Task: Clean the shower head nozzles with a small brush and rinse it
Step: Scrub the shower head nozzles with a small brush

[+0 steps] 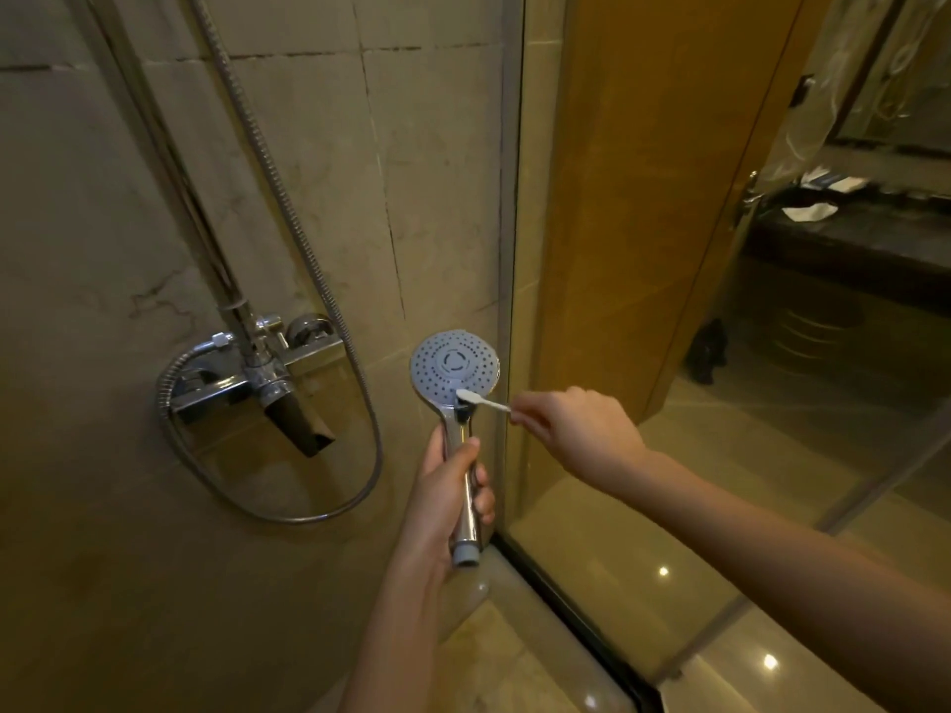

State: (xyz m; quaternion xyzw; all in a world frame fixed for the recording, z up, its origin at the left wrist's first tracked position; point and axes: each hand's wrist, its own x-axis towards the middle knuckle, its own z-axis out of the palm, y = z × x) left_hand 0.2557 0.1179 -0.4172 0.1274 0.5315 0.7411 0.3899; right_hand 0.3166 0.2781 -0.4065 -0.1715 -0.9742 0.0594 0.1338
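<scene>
The shower head [455, 370] is held upright in front of the tiled wall [432, 172], just right of the chrome mixer tap [260, 375], with its round grey nozzle face turned toward the camera. The left hand [446, 488] grips its chrome handle [469, 530] from below, fingers curled round it and thumb laid up the front. A small white brush [482, 400] touches the lower edge of the nozzle face with its bristle end, lying nearly level. The right hand [574, 427] pinches its other end between the fingertips. A metal hose [288, 208] hangs down the wall and loops beneath the tap. To the right stands a glass partition [566, 506], with a dark counter [849, 244] beyond.
</scene>
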